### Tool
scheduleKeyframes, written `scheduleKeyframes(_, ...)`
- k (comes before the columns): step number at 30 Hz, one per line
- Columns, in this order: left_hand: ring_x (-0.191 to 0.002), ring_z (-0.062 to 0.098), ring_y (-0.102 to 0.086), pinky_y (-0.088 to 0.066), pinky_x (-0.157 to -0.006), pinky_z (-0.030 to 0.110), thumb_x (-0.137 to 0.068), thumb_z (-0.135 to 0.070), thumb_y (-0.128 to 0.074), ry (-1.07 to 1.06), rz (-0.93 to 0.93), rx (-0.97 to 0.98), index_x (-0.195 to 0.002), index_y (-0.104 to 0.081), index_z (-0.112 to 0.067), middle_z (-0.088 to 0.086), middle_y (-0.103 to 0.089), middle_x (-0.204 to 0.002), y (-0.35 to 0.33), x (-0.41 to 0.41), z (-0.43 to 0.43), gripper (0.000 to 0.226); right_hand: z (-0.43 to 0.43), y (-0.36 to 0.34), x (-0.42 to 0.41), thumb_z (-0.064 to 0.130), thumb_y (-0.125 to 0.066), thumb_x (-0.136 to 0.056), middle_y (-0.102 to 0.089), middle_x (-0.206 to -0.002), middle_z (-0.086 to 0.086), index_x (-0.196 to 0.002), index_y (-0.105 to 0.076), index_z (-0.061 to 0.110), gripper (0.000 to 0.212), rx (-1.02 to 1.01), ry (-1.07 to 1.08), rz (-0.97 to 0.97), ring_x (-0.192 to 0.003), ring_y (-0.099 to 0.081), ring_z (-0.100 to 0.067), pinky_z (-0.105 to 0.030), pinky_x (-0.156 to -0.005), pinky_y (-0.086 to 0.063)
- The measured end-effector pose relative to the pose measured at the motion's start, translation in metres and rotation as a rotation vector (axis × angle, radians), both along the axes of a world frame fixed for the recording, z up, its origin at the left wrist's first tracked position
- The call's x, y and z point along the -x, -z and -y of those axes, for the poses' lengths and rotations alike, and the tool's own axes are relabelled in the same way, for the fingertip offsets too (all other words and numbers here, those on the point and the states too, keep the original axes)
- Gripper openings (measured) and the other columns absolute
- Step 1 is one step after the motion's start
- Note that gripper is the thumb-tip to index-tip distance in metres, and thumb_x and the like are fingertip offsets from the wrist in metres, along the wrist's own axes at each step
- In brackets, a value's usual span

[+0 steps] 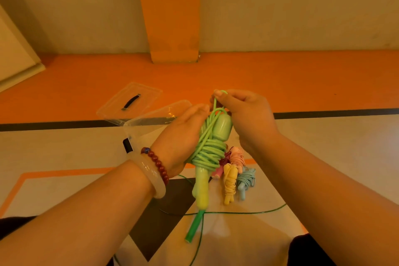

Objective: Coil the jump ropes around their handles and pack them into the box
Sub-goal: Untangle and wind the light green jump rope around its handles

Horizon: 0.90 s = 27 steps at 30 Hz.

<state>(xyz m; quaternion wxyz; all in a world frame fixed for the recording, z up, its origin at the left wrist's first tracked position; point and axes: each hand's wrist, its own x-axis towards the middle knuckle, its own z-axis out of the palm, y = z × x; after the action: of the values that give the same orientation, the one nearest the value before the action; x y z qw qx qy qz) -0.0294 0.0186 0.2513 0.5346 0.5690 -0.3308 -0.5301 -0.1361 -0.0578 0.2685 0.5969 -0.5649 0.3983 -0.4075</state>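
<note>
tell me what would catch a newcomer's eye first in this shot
The green jump rope, mostly coiled around its handles, sits dead centre: the left hand grips the bundle while the right hand pinches a loop of it at the top. Below it on the floor lie a pink rope, a yellow rope and a blue rope, each coiled, and a clear box stands behind the left hand with its lid beyond.

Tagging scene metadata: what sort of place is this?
Likely an indoor sports hall or gym: orange and cream painted floor, black court line, orange pillar, jump ropes lying on it.
</note>
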Motion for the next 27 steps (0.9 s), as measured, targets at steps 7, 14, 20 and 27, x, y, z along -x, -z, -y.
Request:
scheduleKeyframes(7, -0.086, 0.029, -0.067, -0.055, -0.08, 0.047, -0.091, -0.037, -0.058, -0.012, -0.071, 0.005, -0.122, -0.059, -0.004, 0.024, -0.066, -0.106, -0.01, -0.008, -0.001, 0.046, -0.01, -0.005, -0.004, 0.013, -0.064, -0.09, -0.068, -0.071, 0.0, -0.08, -0.072, 0.01, 0.013, 0.127, -0.156, 0.049, -0.067, -0.063, -0.008, -0.022, -0.06, -0.051)
scheduleKeyframes(14, -0.07, 0.024, -0.065, -0.055, -0.065, 0.034, -0.085, -0.016, -0.059, 0.093, -0.173, 0.007, -0.112, -0.062, -0.003, 0.014, -0.066, -0.089, -0.009, -0.007, -0.001, 0.03, -0.012, -0.006, -0.003, 0.012, -0.065, -0.089, -0.071, -0.079, -0.006, -0.083, -0.073, 0.008, 0.011, 0.09, -0.218, 0.032, -0.076, -0.066, -0.013, -0.027, -0.069, -0.055)
scheduleKeyframes(20, -0.069, 0.027, -0.06, -0.051, -0.066, 0.034, -0.07, -0.023, -0.07, 0.11, -0.166, -0.044, -0.116, -0.061, 0.001, 0.021, -0.059, -0.095, -0.009, -0.004, -0.001, 0.053, -0.006, -0.012, 0.001, 0.018, -0.07, -0.085, -0.073, -0.086, -0.013, -0.078, -0.074, 0.014, 0.009, 0.247, -0.053, -0.038, -0.079, -0.063, -0.009, -0.027, -0.071, -0.051)
scheduleKeyframes(27, -0.061, 0.024, -0.058, -0.049, -0.062, 0.032, -0.087, -0.014, -0.061, 0.132, -0.17, -0.041, -0.109, -0.061, -0.009, 0.016, -0.057, -0.084, -0.003, -0.002, -0.001, 0.022, -0.008, -0.011, 0.001, 0.018, -0.069, -0.087, -0.07, -0.081, -0.014, -0.077, -0.074, 0.015, 0.011, 0.287, 0.026, -0.013, -0.075, -0.06, -0.006, -0.021, -0.067, -0.049)
